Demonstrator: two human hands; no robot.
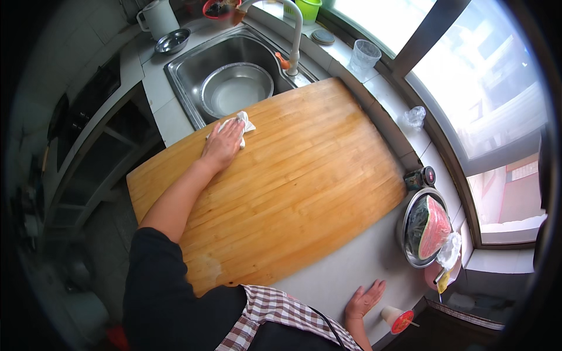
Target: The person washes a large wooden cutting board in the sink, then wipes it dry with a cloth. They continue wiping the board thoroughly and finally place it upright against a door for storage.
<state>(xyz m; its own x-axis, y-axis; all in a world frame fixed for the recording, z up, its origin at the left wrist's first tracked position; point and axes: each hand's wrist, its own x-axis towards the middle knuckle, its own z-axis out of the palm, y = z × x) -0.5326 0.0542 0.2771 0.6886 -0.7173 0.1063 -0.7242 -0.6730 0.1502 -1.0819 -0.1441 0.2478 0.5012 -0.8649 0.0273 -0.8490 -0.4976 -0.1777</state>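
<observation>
My left hand presses a crumpled white cloth against a large wooden board, near its far left edge. The cloth sticks out past the fingers, and part of it is hidden under the palm. The board lies flat, with its far end reaching over the near part of a steel sink. Resting on the pale countertop, my right hand holds nothing and has its fingers apart. A sealed drink cup with a red lid and a straw is close beside that hand.
A steel basin with water sits in the sink under the curved faucet. Right of the board are a jar and a bowl holding wrapped watermelon. A plastic cup stands on the window ledge; a steel bowl is left of the sink.
</observation>
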